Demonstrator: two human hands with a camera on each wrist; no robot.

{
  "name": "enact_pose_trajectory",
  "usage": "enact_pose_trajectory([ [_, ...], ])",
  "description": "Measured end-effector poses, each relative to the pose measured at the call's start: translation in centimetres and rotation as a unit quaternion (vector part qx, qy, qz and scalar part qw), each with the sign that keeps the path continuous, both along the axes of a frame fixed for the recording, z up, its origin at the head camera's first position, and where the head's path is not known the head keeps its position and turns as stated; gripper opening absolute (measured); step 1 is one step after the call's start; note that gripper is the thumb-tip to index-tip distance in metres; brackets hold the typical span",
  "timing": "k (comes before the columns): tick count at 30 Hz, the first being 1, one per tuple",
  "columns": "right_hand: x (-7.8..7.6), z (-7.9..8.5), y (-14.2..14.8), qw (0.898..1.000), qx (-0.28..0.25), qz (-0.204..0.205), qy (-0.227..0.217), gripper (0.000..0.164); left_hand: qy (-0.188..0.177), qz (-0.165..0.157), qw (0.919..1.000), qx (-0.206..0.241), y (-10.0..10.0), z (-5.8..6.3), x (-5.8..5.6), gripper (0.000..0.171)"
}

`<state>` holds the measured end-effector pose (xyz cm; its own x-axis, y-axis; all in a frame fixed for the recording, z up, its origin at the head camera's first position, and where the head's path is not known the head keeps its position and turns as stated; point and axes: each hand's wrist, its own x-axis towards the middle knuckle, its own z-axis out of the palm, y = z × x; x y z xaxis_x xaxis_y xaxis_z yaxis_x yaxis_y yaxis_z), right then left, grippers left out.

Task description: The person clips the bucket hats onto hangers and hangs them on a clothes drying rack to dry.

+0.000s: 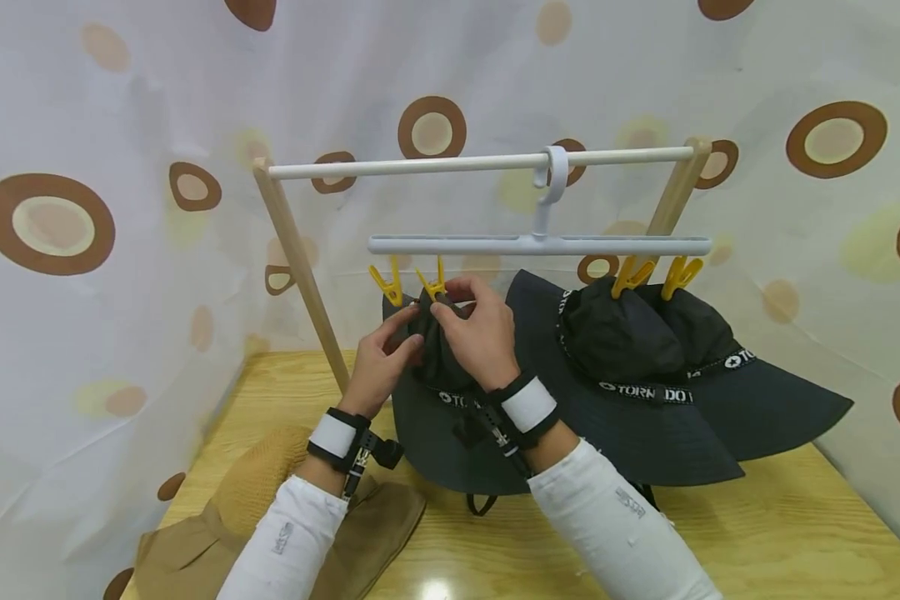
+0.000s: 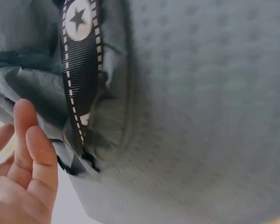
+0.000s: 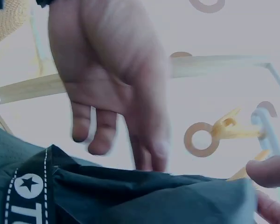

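Under the left end of a white hanger (image 1: 457, 245), both hands are at the crown of a dark wide-brimmed hat (image 1: 438, 450). My left hand (image 1: 378, 367) pinches the crown fabric with thumb and index finger, its other fingers loose. My right hand (image 1: 483, 333) pinches the crown top between thumb and fingers, right beside a yellow clip (image 1: 433, 283). Another yellow clip (image 1: 387, 285) is at the hat's left side. A lettered black band (image 2: 79, 70) rings the crown in the left wrist view.
More dark hats (image 1: 622, 342) hang at the right from yellow clips (image 1: 678, 275). The hanger hooks over a white rail (image 1: 420, 165) on a wooden frame (image 1: 300, 258). A tan hat (image 1: 262, 471) lies at left on the wooden table (image 1: 480, 558). Behind is a patterned curtain (image 1: 195, 92).
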<state>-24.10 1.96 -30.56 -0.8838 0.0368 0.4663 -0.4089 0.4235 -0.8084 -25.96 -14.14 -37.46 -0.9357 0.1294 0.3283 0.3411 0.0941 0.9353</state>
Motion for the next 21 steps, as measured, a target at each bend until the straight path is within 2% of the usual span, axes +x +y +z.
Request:
enact_pose_trajectory([
  [5, 0.8, 0.7, 0.3, 1.0, 0.014, 0.0, 0.012, 0.035, -0.002, 0.007, 0.9995, -0.031, -1.9, -0.9, 1.0, 0.044],
  [11, 2.4, 2.4, 0.1, 0.998, 0.009, 0.008, 0.059, 0.037, 0.009, 0.05, 0.9959, -0.074, -5.8, -0.7, 2.8, 0.038],
  [17, 4.6, 3.1, -0.8, 0.994, 0.001, 0.04, 0.102, 0.036, -0.001, 0.114, 0.9922, -0.051, -9.1, 0.3, 5.0, 0.034],
  [21, 6.2, 3.1, -1.8, 0.99, 0.002, 0.074, 0.119, 0.035, 0.012, 0.159, 0.987, -0.021, -11.2, 1.0, 6.4, 0.029],
])
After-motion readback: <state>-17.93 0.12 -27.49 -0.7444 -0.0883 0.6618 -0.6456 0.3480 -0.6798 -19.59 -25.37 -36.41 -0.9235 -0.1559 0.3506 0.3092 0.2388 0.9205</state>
